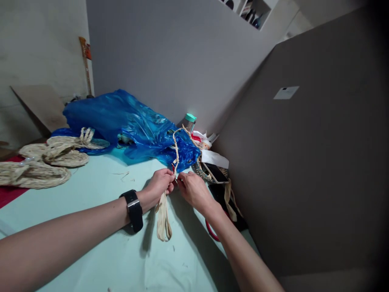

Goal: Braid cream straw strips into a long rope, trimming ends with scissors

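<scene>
My left hand [162, 183], with a black watch on its wrist, is closed in a pinch on a cord of pale dried plant fibre [176, 151]. The thin twisted part of the cord rises above the fingers and arches in front of a blue plastic bag [146, 127]. Below the same hand hangs a loop of flat, loose fibre strips [164, 221]. Close beside it on the right, my right hand [193, 190] has its fingers curled together at the cord. A small dark bit shows between the fingertips; what the right fingers grip is hidden.
Coiled fibre bundles [36, 170] lie at the left on the pale green tabletop [103, 239]. A phone [216, 173], a white paper piece [215, 158] and a green-lidded bottle [190, 118] crowd the right back. Grey partitions [316, 162] border the table. A red ring-shaped edge [212, 232] shows beside my right forearm.
</scene>
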Demonstrator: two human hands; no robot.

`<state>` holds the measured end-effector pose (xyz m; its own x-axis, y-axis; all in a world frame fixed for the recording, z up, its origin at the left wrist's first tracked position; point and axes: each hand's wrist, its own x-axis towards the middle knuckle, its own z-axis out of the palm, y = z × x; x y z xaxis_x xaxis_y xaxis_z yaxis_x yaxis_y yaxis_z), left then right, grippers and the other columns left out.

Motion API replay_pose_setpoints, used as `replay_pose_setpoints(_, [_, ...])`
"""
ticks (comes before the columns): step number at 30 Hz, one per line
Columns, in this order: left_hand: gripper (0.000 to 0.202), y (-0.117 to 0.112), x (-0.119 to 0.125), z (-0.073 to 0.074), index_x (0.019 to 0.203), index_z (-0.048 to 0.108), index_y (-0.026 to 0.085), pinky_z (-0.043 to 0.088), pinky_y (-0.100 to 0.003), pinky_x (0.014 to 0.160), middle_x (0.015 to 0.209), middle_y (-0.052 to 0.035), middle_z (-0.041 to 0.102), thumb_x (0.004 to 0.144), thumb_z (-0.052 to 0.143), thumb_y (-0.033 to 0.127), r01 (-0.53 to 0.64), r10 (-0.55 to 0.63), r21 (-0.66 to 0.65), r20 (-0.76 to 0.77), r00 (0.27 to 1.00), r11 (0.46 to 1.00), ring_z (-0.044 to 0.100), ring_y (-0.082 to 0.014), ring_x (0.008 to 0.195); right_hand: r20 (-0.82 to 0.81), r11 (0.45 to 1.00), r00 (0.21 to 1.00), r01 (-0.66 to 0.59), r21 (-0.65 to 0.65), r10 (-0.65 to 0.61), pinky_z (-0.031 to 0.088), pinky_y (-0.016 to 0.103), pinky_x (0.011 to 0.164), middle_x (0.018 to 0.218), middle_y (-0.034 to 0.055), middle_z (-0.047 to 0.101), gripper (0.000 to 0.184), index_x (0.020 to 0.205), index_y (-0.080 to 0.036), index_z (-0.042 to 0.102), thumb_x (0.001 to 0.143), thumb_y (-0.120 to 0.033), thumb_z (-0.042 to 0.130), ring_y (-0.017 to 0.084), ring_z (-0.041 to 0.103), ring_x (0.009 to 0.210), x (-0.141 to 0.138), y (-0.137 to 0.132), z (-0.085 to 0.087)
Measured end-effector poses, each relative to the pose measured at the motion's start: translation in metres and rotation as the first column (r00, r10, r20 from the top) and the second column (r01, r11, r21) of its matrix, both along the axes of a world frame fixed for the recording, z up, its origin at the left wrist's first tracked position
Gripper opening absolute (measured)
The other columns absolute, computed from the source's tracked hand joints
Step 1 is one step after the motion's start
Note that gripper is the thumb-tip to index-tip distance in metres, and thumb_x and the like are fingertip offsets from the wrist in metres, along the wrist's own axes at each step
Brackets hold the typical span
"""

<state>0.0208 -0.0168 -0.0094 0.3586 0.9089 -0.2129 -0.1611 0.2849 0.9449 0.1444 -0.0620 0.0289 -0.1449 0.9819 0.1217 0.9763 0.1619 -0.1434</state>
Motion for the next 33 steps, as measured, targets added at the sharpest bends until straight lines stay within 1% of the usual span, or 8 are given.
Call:
replay_pose_setpoints(8, [0.017, -0.004, 0.002, -0.001, 0.066, 0.050, 0.021, 0.027, -0.019, 0.036, 0.040, 0.0087, 0.045, 0.076, 0.052, 0.008, -0.099, 0.109, 0.122, -0.086, 0.990, 0.988, 0.042, -0.0087, 0.034, 0.183, 0.998, 0.982, 0.053, 0.017, -0.056, 0.023, 0.030, 0.055, 0.080, 0.0087, 0.069, 0.019, 0.094, -0.018, 0.066, 0.088, -0.017, 0.048, 0.020, 0.061, 0.068, -0.014, -0.010, 0.009])
replay_pose_setpoints(13, [0.015, -0.002, 0.001, -0.005, 0.067, 0.050, 0.022, 0.026, -0.020, 0.035, 0.042, 0.0083, 0.047, 0.074, 0.051, 0.009, -0.082, 0.105, 0.191, -0.112, 0.988, 0.978, 0.042, -0.0091, 0.033, 0.238, 0.999, 0.970, 0.032, 0.043, -0.041, 0.023, 0.030, 0.054, 0.082, 0.0071, 0.068, 0.020, 0.097, -0.019, 0.066, 0.091, -0.017, 0.047, 0.020, 0.061, 0.069, -0.015, -0.014, 0.010])
replay_pose_setpoints(21, [0.007, 0.002, -0.004, -0.011, 0.072, 0.055, 0.022, 0.030, -0.019, 0.039, 0.048, 0.0061, 0.057, 0.077, 0.055, 0.018, -0.077, 0.130, 0.326, -0.146, 0.981, 0.942, 0.047, -0.0100, 0.038, 0.332, 0.988, 0.941, -0.105, 0.113, 0.062, 0.030, 0.030, 0.061, 0.086, 0.0069, 0.068, 0.019, 0.085, -0.017, 0.065, 0.097, -0.024, 0.052, 0.022, 0.056, 0.088, 0.004, 0.018, 0.034])
replay_pose_setpoints(24, [0.006, 0.002, -0.005, -0.011, 0.070, 0.055, 0.022, 0.032, -0.021, 0.040, 0.050, 0.0056, 0.058, 0.076, 0.056, 0.019, -0.118, 0.175, 0.343, -0.142, 0.974, 0.932, 0.049, -0.0109, 0.039, 0.366, 0.954, 0.903, -0.280, 0.109, 0.223, 0.034, 0.032, 0.071, 0.088, 0.0082, 0.066, 0.020, 0.082, -0.015, 0.065, 0.096, -0.018, 0.051, 0.021, 0.052, 0.089, -0.009, 0.030, 0.039])
replay_pose_setpoints(27, [0.014, 0.003, -0.006, -0.010, 0.060, 0.052, 0.022, 0.032, -0.022, 0.041, 0.042, 0.0059, 0.051, 0.073, 0.056, 0.018, -0.169, 0.227, 0.338, -0.140, 0.964, 0.926, 0.048, -0.0122, 0.039, 0.289, 0.870, 0.848, -0.486, 0.086, 0.445, 0.036, 0.032, 0.076, 0.087, 0.0101, 0.065, 0.022, 0.076, -0.013, 0.065, 0.094, -0.014, 0.052, 0.021, 0.051, 0.088, -0.024, 0.043, 0.037])
replay_pose_setpoints(29, [0.016, 0.003, -0.007, -0.009, 0.056, 0.050, 0.023, 0.030, -0.023, 0.040, 0.038, 0.0057, 0.048, 0.071, 0.055, 0.017, -0.201, 0.253, 0.309, -0.138, 0.958, 0.930, 0.046, -0.0123, 0.037, 0.192, 0.850, 0.844, -0.522, 0.076, 0.501, 0.039, 0.030, 0.076, 0.085, 0.0091, 0.066, 0.021, 0.077, -0.012, 0.066, 0.093, -0.013, 0.053, 0.020, 0.053, 0.087, -0.029, 0.052, 0.031])
replay_pose_setpoints(31, [0.013, 0.002, -0.009, -0.007, 0.058, 0.052, 0.022, 0.029, -0.023, 0.039, 0.038, 0.0057, 0.049, 0.069, 0.054, 0.016, -0.214, 0.256, 0.279, -0.122, 0.959, 0.936, 0.045, -0.0121, 0.035, 0.130, 0.863, 0.865, -0.497, 0.087, 0.485, 0.042, 0.026, 0.077, 0.095, 0.0079, 0.068, 0.017, 0.093, -0.012, 0.068, 0.093, -0.011, 0.051, 0.017, 0.057, 0.089, -0.028, 0.060, 0.025])
replay_pose_setpoints(33, [0.009, 0.001, -0.009, -0.004, 0.063, 0.055, 0.022, 0.029, -0.023, 0.038, 0.039, 0.0058, 0.050, 0.067, 0.053, 0.014, -0.213, 0.243, 0.259, -0.092, 0.966, 0.942, 0.045, -0.0119, 0.035, -0.017, 0.880, 0.885, -0.460, 0.120, 0.465, 0.044, 0.022, 0.081, 0.113, 0.0074, 0.066, 0.027, 0.115, -0.014, 0.063, 0.092, -0.009, 0.050, 0.013, 0.061, 0.093, -0.024, 0.062, 0.019])
